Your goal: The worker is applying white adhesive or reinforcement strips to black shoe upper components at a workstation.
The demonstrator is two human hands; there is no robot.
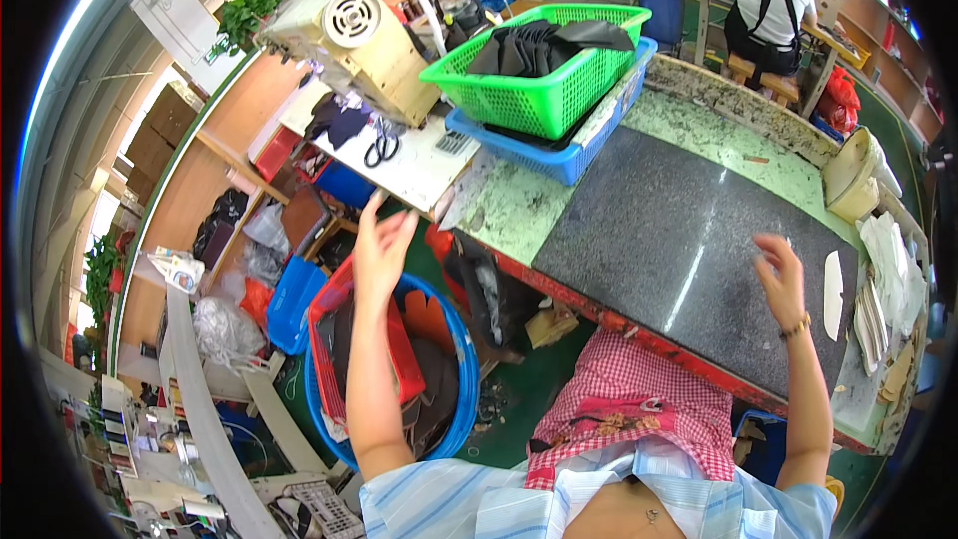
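Observation:
My left hand (381, 250) is raised over the left side of the bench, its fingers spread and holding nothing. Below that forearm are a red basket (321, 314) and a round blue tub (469, 359) with dark pieces inside. My right hand (781, 284) hovers at the right part of a dark speckled stone slab (639, 230), fingers loosely bent and apart, with nothing visible in them. Beside it lies a narrow white flat piece (833, 294). At the slab's far left, a green basket (559, 90) of black material (529, 50) sits on a blue basket (574, 162).
A sewing machine (349, 40) stands on a white table with black scissors (381, 145) and a calculator (454, 143). To the right are a cream bucket (850, 180) and stacked pale pieces (873, 324). A person (773, 5) sits at a far table. The bench has a red edge (649, 337).

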